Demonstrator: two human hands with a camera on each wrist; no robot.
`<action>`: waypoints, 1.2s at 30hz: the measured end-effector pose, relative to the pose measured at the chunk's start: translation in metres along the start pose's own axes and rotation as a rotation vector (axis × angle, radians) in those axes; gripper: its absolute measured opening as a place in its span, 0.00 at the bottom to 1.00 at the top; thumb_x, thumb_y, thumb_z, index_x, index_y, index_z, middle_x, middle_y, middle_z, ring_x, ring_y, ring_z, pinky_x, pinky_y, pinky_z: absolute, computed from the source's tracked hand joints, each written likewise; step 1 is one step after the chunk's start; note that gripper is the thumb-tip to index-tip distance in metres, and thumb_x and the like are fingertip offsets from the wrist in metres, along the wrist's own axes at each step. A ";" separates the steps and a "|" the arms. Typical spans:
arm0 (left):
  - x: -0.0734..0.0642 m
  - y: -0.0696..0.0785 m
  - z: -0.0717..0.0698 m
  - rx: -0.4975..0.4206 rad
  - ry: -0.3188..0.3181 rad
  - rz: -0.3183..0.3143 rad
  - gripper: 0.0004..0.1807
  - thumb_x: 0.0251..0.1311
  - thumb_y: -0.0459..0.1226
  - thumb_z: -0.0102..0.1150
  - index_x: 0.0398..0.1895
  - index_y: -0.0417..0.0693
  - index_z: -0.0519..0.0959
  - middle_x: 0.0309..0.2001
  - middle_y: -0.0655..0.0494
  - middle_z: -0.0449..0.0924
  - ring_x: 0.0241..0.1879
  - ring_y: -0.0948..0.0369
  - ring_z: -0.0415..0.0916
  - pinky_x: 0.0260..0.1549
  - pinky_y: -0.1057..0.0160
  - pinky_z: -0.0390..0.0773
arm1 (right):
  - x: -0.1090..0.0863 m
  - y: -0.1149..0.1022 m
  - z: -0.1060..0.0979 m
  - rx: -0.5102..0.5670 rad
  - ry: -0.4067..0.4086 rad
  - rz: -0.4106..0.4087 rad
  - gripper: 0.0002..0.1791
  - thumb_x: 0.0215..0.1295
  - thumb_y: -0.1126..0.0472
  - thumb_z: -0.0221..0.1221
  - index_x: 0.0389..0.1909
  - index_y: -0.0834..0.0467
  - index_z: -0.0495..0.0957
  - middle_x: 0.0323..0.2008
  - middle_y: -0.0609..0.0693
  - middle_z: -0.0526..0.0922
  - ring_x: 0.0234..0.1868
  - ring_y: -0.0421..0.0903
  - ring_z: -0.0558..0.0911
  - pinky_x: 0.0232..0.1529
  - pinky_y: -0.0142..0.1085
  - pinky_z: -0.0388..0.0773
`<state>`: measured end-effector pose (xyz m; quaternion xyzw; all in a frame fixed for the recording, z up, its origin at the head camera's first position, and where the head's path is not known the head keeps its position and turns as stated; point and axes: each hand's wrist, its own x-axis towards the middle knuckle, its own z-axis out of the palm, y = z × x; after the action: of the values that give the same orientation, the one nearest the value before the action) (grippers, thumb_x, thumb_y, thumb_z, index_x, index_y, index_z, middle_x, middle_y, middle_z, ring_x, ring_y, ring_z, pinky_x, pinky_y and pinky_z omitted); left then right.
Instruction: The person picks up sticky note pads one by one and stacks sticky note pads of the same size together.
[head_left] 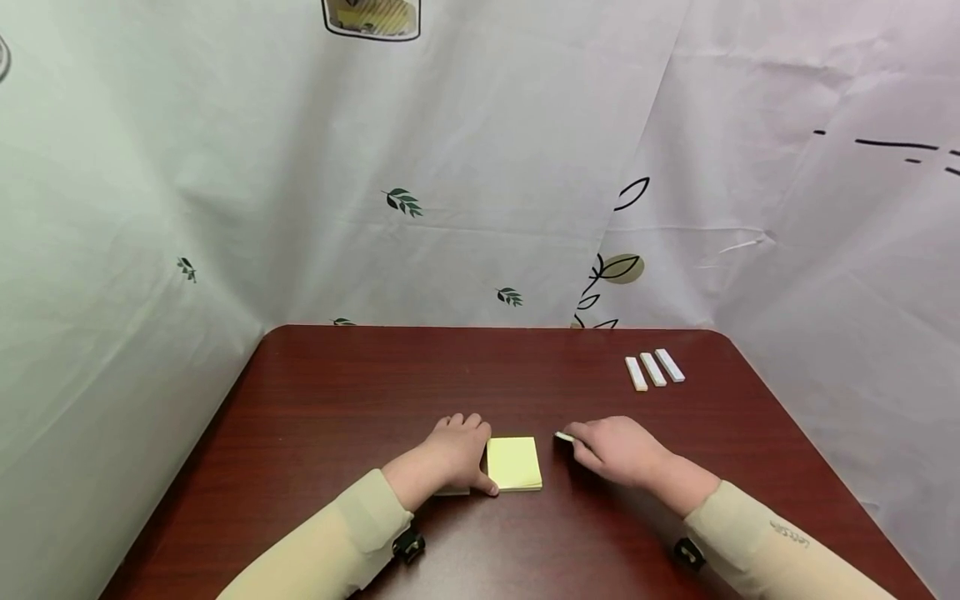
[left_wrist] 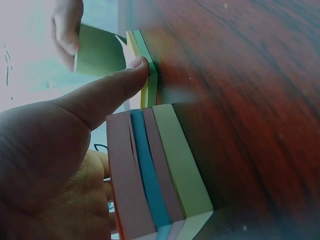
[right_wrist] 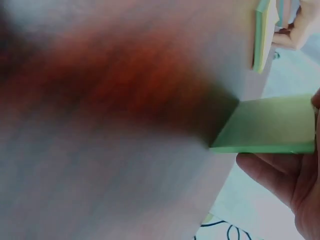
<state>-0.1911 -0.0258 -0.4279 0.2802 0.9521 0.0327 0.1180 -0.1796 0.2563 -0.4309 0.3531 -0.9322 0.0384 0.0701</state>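
A yellow sticky note pad [head_left: 514, 463] lies at the middle of the table, with a green layer showing at its base in the wrist views. My left hand [head_left: 459, 452] reaches over its left side, the straight thumb touching the near left corner. Beside the left palm stands a stack of sticky note pads [left_wrist: 157, 170] in mauve, blue and pale green, mostly hidden by the hand in the head view. My right hand [head_left: 618, 450] pinches a green sticky note pad [right_wrist: 272, 125] between thumb and fingers. That pad is tilted, to the right of the yellow one.
Three narrow white blocks [head_left: 654, 369] lie side by side at the back right of the dark red table [head_left: 360, 383]. White cloth with printed leaves [head_left: 480, 167] hangs behind the table and along both sides.
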 end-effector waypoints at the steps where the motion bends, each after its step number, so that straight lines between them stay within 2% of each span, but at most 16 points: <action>1: 0.000 0.000 0.000 -0.001 0.000 -0.001 0.38 0.40 0.66 0.73 0.47 0.50 0.75 0.42 0.56 0.70 0.46 0.53 0.69 0.54 0.49 0.69 | 0.001 0.000 -0.001 -0.001 0.008 0.022 0.06 0.65 0.61 0.53 0.39 0.53 0.78 0.25 0.38 0.78 0.22 0.37 0.74 0.26 0.37 0.74; 4: 0.000 0.000 0.000 -0.002 -0.001 -0.002 0.38 0.40 0.66 0.73 0.47 0.50 0.75 0.43 0.56 0.70 0.46 0.53 0.69 0.54 0.49 0.69 | 0.005 0.000 -0.004 -0.013 0.010 0.086 0.02 0.64 0.62 0.52 0.33 0.52 0.73 0.17 0.36 0.65 0.17 0.36 0.63 0.21 0.34 0.65; 7: 0.000 0.000 0.001 -0.004 -0.001 -0.002 0.39 0.40 0.66 0.73 0.48 0.50 0.75 0.43 0.56 0.70 0.46 0.53 0.69 0.55 0.49 0.69 | 0.007 0.001 -0.005 -0.026 0.006 0.131 0.05 0.63 0.62 0.53 0.39 0.54 0.74 0.15 0.36 0.61 0.15 0.36 0.60 0.20 0.34 0.63; 11: 0.000 -0.001 0.001 -0.002 0.004 0.000 0.39 0.40 0.66 0.73 0.47 0.50 0.75 0.42 0.56 0.70 0.46 0.53 0.69 0.55 0.49 0.69 | 0.009 0.003 -0.006 -0.006 -0.013 0.188 0.14 0.64 0.63 0.54 0.50 0.58 0.74 0.15 0.38 0.63 0.15 0.37 0.61 0.19 0.33 0.63; 14: 0.000 -0.001 0.002 0.003 0.007 0.002 0.39 0.40 0.66 0.72 0.48 0.50 0.75 0.43 0.56 0.70 0.46 0.53 0.69 0.55 0.49 0.69 | 0.010 0.005 -0.008 0.074 -0.033 0.262 0.17 0.66 0.62 0.54 0.54 0.60 0.75 0.20 0.40 0.73 0.20 0.37 0.67 0.23 0.35 0.67; 17: -0.001 -0.001 0.002 0.004 0.007 0.002 0.39 0.41 0.66 0.72 0.48 0.51 0.75 0.43 0.56 0.70 0.46 0.53 0.69 0.54 0.49 0.69 | 0.010 0.006 -0.011 0.211 -0.054 0.371 0.17 0.67 0.61 0.54 0.55 0.60 0.76 0.33 0.46 0.82 0.28 0.38 0.74 0.30 0.38 0.72; 20: -0.002 -0.001 0.001 0.003 0.009 0.002 0.39 0.41 0.66 0.72 0.48 0.51 0.75 0.43 0.56 0.70 0.45 0.53 0.68 0.54 0.50 0.70 | 0.010 0.008 -0.011 0.359 -0.078 0.468 0.14 0.67 0.62 0.54 0.51 0.60 0.77 0.38 0.49 0.82 0.32 0.41 0.75 0.34 0.39 0.73; 24: -0.002 -0.002 0.001 0.003 0.010 0.003 0.38 0.41 0.66 0.72 0.47 0.51 0.75 0.43 0.56 0.70 0.45 0.53 0.68 0.53 0.50 0.70 | 0.007 0.010 -0.007 0.583 -0.105 0.564 0.10 0.66 0.65 0.55 0.46 0.62 0.76 0.31 0.49 0.78 0.29 0.43 0.74 0.30 0.38 0.73; 30: -0.002 -0.002 0.001 -0.002 0.010 0.002 0.39 0.41 0.66 0.72 0.48 0.50 0.75 0.43 0.56 0.71 0.46 0.53 0.69 0.54 0.50 0.70 | 0.003 0.008 -0.001 0.961 -0.162 0.664 0.11 0.67 0.66 0.52 0.45 0.69 0.73 0.29 0.54 0.78 0.24 0.46 0.79 0.23 0.40 0.80; 33: -0.002 -0.002 0.001 -0.003 0.014 0.003 0.39 0.41 0.66 0.73 0.48 0.50 0.75 0.43 0.56 0.71 0.46 0.53 0.69 0.54 0.50 0.70 | 0.002 0.006 0.000 1.093 -0.184 0.727 0.12 0.66 0.66 0.51 0.46 0.70 0.71 0.30 0.56 0.79 0.26 0.47 0.82 0.27 0.42 0.82; 36: -0.003 -0.001 0.001 0.001 0.015 0.005 0.40 0.41 0.66 0.73 0.49 0.50 0.75 0.44 0.56 0.71 0.46 0.53 0.69 0.54 0.50 0.70 | 0.000 0.005 0.002 1.177 -0.187 0.784 0.13 0.66 0.66 0.51 0.47 0.70 0.69 0.34 0.58 0.79 0.30 0.48 0.83 0.31 0.44 0.83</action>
<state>-0.1894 -0.0283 -0.4285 0.2826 0.9522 0.0346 0.1104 -0.1831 0.2600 -0.4333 -0.0272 -0.8172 0.5272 -0.2313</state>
